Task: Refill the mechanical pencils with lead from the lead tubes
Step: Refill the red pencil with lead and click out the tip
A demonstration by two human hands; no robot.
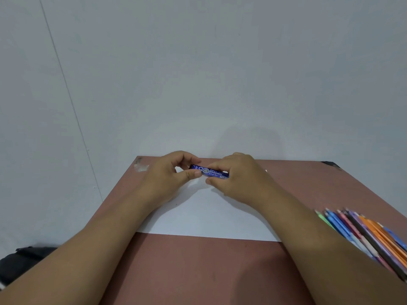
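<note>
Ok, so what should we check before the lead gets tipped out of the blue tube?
1. Both hands hold the lead tube: ok, left hand pinches one end, right hand grips the other.
2. Tube is over the white paper: ok.
3. Tube cap is off: cannot tell, fingers cover the ends.
4. Mechanical pencils within reach: ok, bunched at the table's right edge.
5. A pencil is opened and ready: not ok, none is in hand.
</note>
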